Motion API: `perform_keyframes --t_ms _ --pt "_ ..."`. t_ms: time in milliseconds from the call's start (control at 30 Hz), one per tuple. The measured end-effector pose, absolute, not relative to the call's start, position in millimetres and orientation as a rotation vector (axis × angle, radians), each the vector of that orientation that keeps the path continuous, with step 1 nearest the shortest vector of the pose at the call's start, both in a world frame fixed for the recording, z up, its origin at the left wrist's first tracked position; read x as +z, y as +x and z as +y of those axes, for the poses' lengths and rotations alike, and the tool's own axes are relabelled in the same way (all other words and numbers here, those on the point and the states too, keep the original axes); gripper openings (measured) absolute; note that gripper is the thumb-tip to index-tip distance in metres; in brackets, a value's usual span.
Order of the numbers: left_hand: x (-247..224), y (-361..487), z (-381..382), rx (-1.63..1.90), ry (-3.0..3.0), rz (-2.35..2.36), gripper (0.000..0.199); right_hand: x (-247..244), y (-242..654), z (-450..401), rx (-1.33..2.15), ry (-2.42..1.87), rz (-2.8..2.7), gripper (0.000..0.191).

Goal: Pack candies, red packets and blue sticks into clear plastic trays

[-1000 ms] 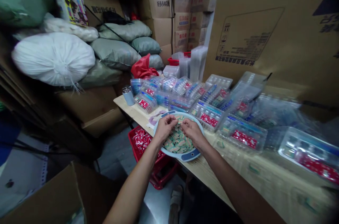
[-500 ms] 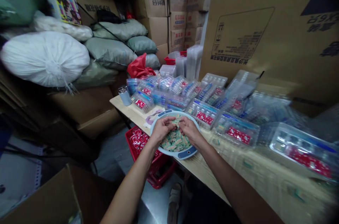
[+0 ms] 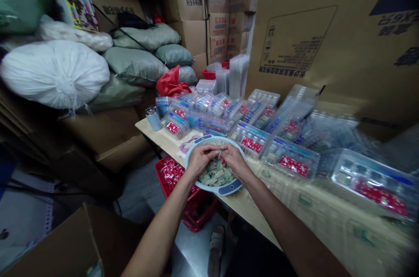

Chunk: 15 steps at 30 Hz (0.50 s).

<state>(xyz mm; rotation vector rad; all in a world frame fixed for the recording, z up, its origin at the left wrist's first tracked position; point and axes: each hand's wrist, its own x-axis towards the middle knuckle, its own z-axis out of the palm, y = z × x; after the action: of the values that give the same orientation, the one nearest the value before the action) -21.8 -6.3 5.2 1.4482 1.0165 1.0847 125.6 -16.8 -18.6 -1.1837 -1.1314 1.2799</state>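
Observation:
A light blue basin (image 3: 223,190) at the table's front edge holds many small green and beige pieces (image 3: 216,174). Over it, my left hand (image 3: 202,158) and my right hand (image 3: 233,161) meet with fingertips pinched close together. Something small and pale green shows between the fingertips, too small to name. Both hands appear closed on it. Clear plastic trays with red dotted packets stand behind and to the right, the nearest one (image 3: 251,140) just beyond my right hand.
A red crate (image 3: 161,172) of red packets stands below the table's (image 3: 262,220) front edge. A blue-grey cup (image 3: 153,119) is at the table's left end. Sacks (image 3: 55,74) and cartons (image 3: 188,1) are piled behind; a large carton (image 3: 327,41) stands at the right.
My fingertips have shifted slightly and come closer together, with the left fingers straighter towards the right hand. The whole view has moved a little.

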Motion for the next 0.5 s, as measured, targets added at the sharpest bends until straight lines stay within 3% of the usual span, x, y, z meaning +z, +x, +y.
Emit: perform_keyframes --t_ms 167,500 --pt "-1.5 -20.7 -0.9 1.176 1.352 1.02 0.043 -15.3 124.1 -17.9 1.331 -1.173 -1.131 0.017" --pt "-1.2 -27.6 -1.4 1.14 1.097 1.083 0.035 -21.9 126.2 -13.2 1.216 -1.232 -1.075 0.029"
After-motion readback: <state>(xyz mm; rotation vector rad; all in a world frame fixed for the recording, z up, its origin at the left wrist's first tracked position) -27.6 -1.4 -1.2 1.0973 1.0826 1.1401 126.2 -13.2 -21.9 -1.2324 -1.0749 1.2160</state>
